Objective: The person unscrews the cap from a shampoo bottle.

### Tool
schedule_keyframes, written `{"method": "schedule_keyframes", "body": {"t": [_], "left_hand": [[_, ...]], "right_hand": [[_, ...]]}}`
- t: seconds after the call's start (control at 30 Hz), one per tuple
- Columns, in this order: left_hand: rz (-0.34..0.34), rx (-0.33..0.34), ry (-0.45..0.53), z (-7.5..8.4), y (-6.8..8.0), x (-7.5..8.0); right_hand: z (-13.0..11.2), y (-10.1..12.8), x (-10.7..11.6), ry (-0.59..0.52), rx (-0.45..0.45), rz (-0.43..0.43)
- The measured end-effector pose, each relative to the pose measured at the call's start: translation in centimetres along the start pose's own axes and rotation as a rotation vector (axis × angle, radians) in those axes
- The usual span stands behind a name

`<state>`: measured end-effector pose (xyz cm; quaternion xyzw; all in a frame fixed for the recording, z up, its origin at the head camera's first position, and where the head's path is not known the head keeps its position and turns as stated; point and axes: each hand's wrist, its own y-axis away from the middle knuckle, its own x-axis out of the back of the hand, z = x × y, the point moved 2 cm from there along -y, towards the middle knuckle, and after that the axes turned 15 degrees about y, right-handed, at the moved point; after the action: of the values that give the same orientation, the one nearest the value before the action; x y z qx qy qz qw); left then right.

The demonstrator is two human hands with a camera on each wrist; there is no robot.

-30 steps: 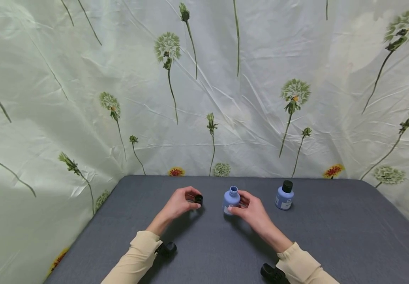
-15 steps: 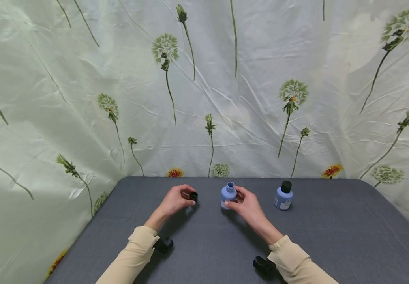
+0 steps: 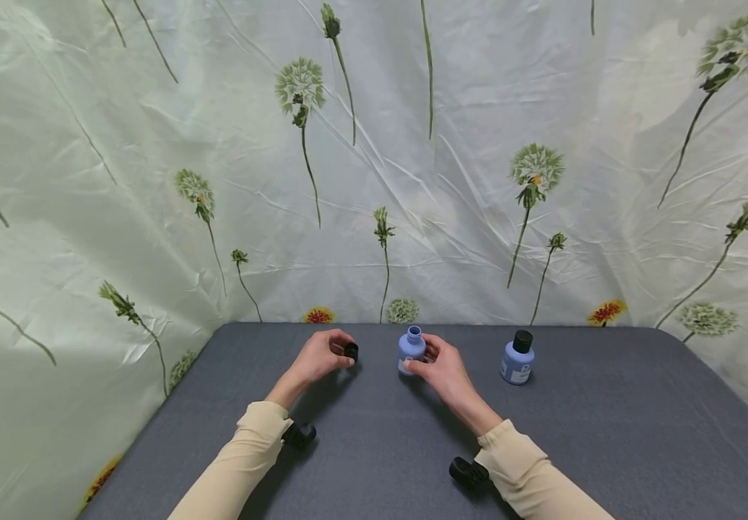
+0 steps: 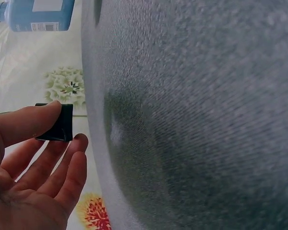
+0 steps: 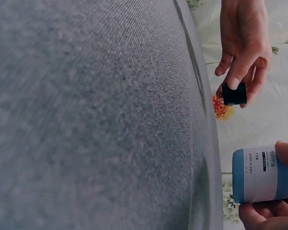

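Black cap (image 3: 351, 352) and uncapped blue bottle (image 3: 411, 349), held apart!
The left hand (image 3: 318, 358) pinches the cap, the right hand (image 3: 444, 371) grips the bottle, seemingly just above the grey table (image 3: 374, 455).

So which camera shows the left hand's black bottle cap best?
The left wrist view: the black bottle cap looks biggest, though the left hand partly covers it. The head view shows it tiny; the right wrist view, medium-sized.
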<state>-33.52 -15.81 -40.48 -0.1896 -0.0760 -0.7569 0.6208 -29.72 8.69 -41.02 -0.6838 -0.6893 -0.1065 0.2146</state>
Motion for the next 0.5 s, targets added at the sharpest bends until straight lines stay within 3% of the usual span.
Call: {"method": "schedule_keyframes", "body": {"t": [0.5], "left_hand": [[0.005, 0.005, -0.072, -0.2, -1.3, 0.4]], "right_hand": [[-0.5, -1.8, -1.8, 0.023, 0.016, 0.018]]}}
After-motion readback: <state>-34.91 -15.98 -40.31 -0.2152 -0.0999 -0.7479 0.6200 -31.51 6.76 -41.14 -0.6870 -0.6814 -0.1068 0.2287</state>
